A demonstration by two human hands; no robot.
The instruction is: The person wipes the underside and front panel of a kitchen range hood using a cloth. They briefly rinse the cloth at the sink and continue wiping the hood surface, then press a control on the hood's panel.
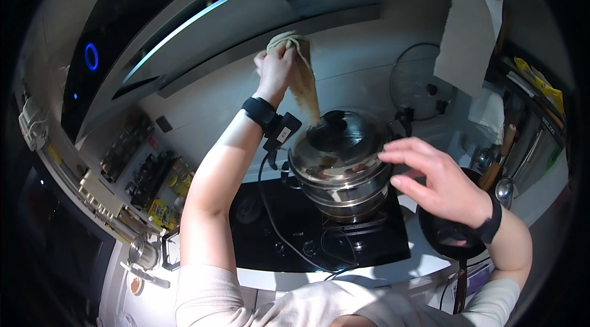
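A bunched light cloth hangs from my left hand, which grips it below the range hood, in front of the back wall. The cloth's lower tip reaches down beside the lid knob of a stacked stainless steel steamer pot. Domed and metal-rimmed, the lid sits on the pot, which stands on a black gas hob. My right hand is held at the right side of the lid with thumb and fingers apart; whether the fingertips touch the rim cannot be told.
The range hood slants overhead. At the right stand a dark frying pan, a glass lid against the wall, a ladle and a brush. A black cable crosses the hob. Jars and bottles fill the left side.
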